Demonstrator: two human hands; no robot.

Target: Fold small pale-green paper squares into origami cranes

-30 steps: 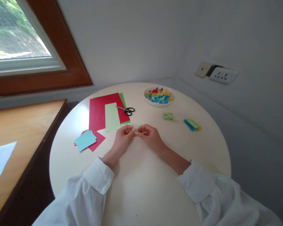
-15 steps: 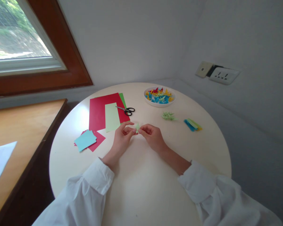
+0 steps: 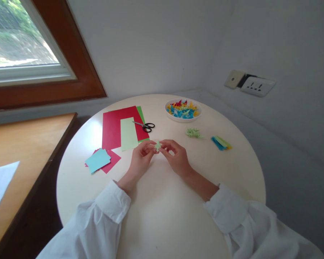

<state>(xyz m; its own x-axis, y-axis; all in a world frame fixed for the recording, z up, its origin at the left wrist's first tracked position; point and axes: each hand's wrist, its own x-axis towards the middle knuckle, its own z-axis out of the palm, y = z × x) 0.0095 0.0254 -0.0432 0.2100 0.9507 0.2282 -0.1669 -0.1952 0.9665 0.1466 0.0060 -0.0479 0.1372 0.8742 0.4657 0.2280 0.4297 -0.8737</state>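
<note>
Between my hands is a small folded piece of light green paper point(image 3: 157, 146), held above the middle of the round white table point(image 3: 162, 216). My left hand point(image 3: 142, 155) pinches its left side with thumb and fingers. On the other side, my right hand point(image 3: 176, 155) is closed on the paper's right edge. Fingertips cover part of the folds. Just beyond my left hand lies a light green paper strip point(image 3: 129, 135) on a red sheet point(image 3: 111, 129). Black-handled scissors point(image 3: 145, 126) rest partly across both.
A white dish point(image 3: 182, 119) at the back holds several coloured origami cranes. Nearer stand small light green folded pieces point(image 3: 193, 132). Folded blue, green and yellow strips point(image 3: 220, 142) lie at right. Light blue paper pieces point(image 3: 98, 160) top red ones at left. A wooden desk point(image 3: 29, 144) adjoins.
My right fingers have shifted their grip, with the forefinger now higher around the green paper. The paper shows a wider, more pointed shape between the hands.
</note>
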